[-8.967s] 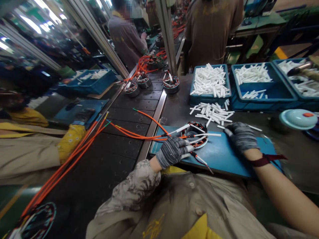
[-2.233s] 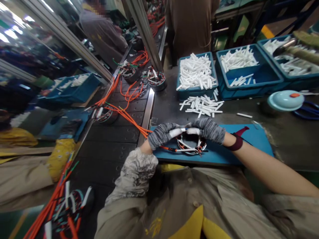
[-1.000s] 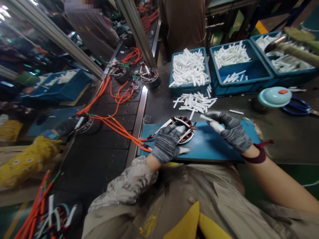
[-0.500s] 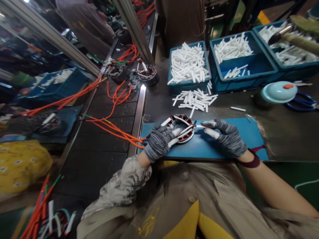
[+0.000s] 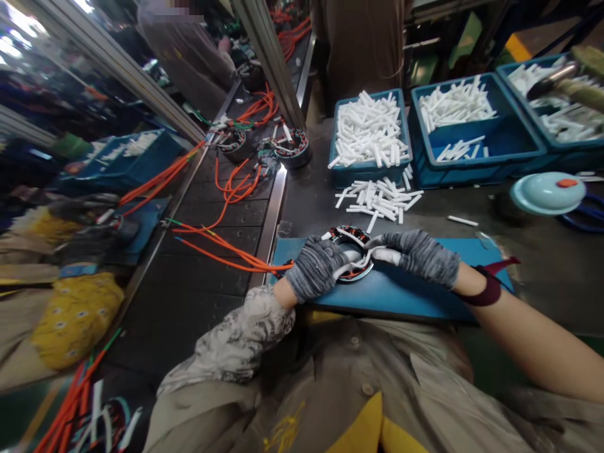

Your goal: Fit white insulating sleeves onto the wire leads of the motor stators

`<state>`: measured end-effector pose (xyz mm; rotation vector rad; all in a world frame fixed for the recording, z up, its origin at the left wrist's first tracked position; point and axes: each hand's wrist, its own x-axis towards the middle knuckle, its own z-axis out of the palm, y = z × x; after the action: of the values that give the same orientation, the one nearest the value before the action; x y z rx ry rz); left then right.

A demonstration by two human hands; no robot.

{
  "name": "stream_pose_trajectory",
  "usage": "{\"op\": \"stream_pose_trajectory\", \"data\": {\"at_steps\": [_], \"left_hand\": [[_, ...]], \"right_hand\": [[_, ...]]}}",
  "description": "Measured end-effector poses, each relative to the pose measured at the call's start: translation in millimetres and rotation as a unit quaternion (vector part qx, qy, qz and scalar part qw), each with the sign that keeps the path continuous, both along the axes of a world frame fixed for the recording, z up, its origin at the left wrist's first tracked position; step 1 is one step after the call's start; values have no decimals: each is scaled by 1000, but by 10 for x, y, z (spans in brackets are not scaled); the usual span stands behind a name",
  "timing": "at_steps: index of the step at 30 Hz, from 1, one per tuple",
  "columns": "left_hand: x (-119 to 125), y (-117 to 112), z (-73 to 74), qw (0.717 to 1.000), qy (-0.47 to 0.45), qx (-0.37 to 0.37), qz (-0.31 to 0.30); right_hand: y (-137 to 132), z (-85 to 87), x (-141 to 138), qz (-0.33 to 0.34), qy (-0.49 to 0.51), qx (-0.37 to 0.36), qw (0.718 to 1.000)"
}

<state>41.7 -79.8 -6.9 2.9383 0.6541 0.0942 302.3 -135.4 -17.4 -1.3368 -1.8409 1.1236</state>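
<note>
Right, head view only. The stator sits flat at the far left of the blue mat, right in front of the person and between both gloved hands. The left hand is curled over its near-left rim and grips it, likely as a clamp so the ring doesn't turn or slide. The right hand comes in from the right with thumb and forefinger closed at the rim; it looks pinched on a white sleeve, though the contact point is partly hidden. Orange leads run left off the stator onto the conveyor, which probably keeps them clear of the hands. A loose pile of sleeves lies just beyond the mat, near the stator, plausibly for a short reach. The blue bins behind it hold bulk stock. More stators stand further up the conveyor. A co-worker's torso shows at the top, well apart.
</note>
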Motion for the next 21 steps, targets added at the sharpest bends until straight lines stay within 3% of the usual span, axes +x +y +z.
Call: {"op": "stream_pose_trajectory", "data": {"at_steps": [4, 7, 11, 15, 17, 21], "left_hand": [[-9, -111, 38, 998, -48, -20, 29], [75, -146, 43, 997, -32, -24, 59], [202, -31, 58, 992, 84, -29, 90], [192, 70, 109, 987, 156, -16, 43], [147, 55, 127, 989, 146, 6, 8], [49, 4, 83, 992, 108, 49, -40]], "right_hand": [[-87, -60, -48, -77, 13, 38, 996], [-95, -102, -92, -120, 42, 26, 992], [-28, -115, -58, -67, 152, -96, 981], [-89, -115, -23, -16, 209, -164, 964], [-194, -116, -38, -49, 168, -125, 977], [-366, -129, -93, -104, 44, 46, 993]]}}
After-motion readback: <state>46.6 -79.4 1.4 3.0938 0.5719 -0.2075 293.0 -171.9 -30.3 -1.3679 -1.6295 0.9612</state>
